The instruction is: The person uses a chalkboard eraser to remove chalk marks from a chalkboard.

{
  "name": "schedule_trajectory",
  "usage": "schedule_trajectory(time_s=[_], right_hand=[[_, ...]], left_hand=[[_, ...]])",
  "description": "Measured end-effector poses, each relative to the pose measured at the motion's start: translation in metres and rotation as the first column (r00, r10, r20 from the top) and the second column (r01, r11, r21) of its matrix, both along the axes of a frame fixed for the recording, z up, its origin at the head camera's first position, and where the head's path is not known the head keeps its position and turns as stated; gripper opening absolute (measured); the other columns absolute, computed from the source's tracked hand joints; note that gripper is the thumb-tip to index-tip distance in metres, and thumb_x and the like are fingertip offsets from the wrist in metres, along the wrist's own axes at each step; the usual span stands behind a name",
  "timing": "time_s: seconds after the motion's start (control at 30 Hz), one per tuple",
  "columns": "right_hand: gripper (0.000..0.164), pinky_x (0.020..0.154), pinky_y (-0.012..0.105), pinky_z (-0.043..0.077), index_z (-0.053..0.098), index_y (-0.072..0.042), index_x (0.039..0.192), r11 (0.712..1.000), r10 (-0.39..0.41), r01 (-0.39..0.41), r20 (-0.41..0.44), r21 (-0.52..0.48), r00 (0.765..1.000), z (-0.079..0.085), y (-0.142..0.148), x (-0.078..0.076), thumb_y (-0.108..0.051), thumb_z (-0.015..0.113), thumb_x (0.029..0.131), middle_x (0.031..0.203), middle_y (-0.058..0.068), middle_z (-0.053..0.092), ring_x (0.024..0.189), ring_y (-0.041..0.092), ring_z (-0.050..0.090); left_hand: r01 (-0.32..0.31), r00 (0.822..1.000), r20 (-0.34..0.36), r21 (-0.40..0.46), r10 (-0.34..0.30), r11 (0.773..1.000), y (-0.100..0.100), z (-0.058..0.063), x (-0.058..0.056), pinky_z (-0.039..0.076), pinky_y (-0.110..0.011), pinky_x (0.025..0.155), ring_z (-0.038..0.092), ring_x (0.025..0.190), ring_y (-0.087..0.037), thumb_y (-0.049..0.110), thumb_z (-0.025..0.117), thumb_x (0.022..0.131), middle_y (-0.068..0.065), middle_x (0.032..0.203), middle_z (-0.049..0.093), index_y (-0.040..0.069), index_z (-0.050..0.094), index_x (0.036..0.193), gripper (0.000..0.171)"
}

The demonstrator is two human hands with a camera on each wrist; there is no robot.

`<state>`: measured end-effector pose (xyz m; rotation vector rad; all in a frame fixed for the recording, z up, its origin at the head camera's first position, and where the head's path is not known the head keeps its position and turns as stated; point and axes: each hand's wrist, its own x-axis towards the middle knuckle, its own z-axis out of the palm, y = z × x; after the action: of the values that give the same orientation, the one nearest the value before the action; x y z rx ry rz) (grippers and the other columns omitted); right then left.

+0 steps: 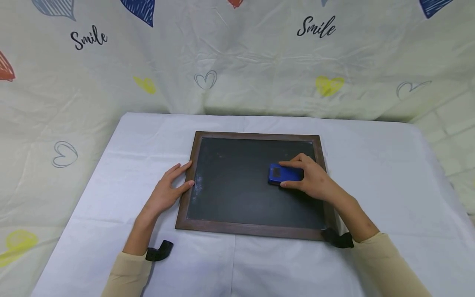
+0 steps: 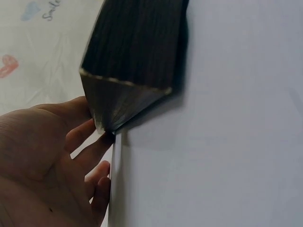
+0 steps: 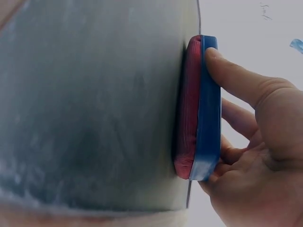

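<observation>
A framed blackboard lies on the white-covered table, its brown wooden border around a dark surface. My right hand grips a blue eraser by its long sides, over the right half of the board. From the right wrist, the eraser's red felt pad faces the board, beside my thumb and fingers. At the board's left border, my left hand rests its outstretched thumb and fingertips on the wood. The left wrist view has the dark frame corner in front of some of that hand's fingers.
Pale chalk smears mark the board's left side. A white cloth covers the table. Behind hangs a curtain printed with hearts and "Smile". Black curved pieces sit at both wrists, the right one near the board's lower right corner.
</observation>
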<state>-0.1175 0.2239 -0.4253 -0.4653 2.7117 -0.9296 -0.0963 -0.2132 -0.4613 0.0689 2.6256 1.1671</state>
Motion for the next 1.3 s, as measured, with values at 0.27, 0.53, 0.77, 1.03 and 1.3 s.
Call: schedule_trajectory(time_s=[0.27,0.53,0.77,1.03,1.3], right_hand=[[0.071,0.097,0.054,0.049,0.061,-0.010,0.147,0.995,0.077,-0.069,-0.109,0.070,0.991,-0.002,0.005,0.001,-0.028,0.089,0.084,0.127,0.016,0.055,0.119,0.036,0.053],[0.069,0.099,0.059,0.050,0.062,-0.009,0.145,0.997,0.048,-0.039,-0.143,0.064,0.988,-0.001,0.004,0.003,-0.023,0.090,0.084,0.128,0.018,0.055,0.120,0.038,0.053],[0.066,0.093,0.057,0.055,0.062,-0.009,0.144,0.997,-0.071,0.072,-0.133,0.008,0.989,0.005,0.007,0.008,-0.031,0.087,0.086,0.126,0.016,0.062,0.113,0.035,0.060],[0.059,0.082,0.047,0.060,0.063,-0.008,0.140,0.979,-0.203,0.199,-0.165,-0.040,0.965,0.018,0.018,0.015,-0.038,0.081,0.092,0.129,0.020,0.068,0.103,0.036,0.069],[0.044,0.066,0.013,0.051,0.069,-0.012,0.131,0.941,-0.332,0.313,-0.169,-0.129,0.928,0.017,0.031,0.019,-0.040,0.073,0.098,0.121,0.021,0.073,0.098,0.039,0.073]], left_hand=[[-0.001,1.000,-0.001,-0.002,0.001,1.000,0.001,0.000,0.000,0.023,-0.076,0.121,0.017,0.161,-0.045,0.041,0.067,0.102,-0.018,0.174,0.020,0.032,0.037,0.163,0.068],[-0.002,1.000,-0.007,0.000,0.002,1.000,0.000,-0.002,0.000,0.023,-0.076,0.121,0.018,0.161,-0.045,0.040,0.068,0.102,-0.018,0.174,0.021,0.032,0.037,0.163,0.068],[-0.004,1.000,-0.015,-0.005,0.004,1.000,0.000,-0.003,-0.001,0.024,-0.075,0.121,0.019,0.161,-0.044,0.038,0.068,0.102,-0.018,0.174,0.022,0.032,0.038,0.163,0.068],[-0.014,1.000,-0.016,-0.009,0.013,1.000,0.000,-0.002,0.000,0.024,-0.075,0.121,0.019,0.161,-0.044,0.037,0.068,0.102,-0.018,0.173,0.022,0.031,0.038,0.162,0.068],[-0.017,1.000,-0.023,-0.014,0.017,1.000,0.001,0.000,0.000,0.024,-0.075,0.121,0.020,0.161,-0.045,0.036,0.069,0.102,-0.018,0.173,0.023,0.030,0.039,0.162,0.068]])
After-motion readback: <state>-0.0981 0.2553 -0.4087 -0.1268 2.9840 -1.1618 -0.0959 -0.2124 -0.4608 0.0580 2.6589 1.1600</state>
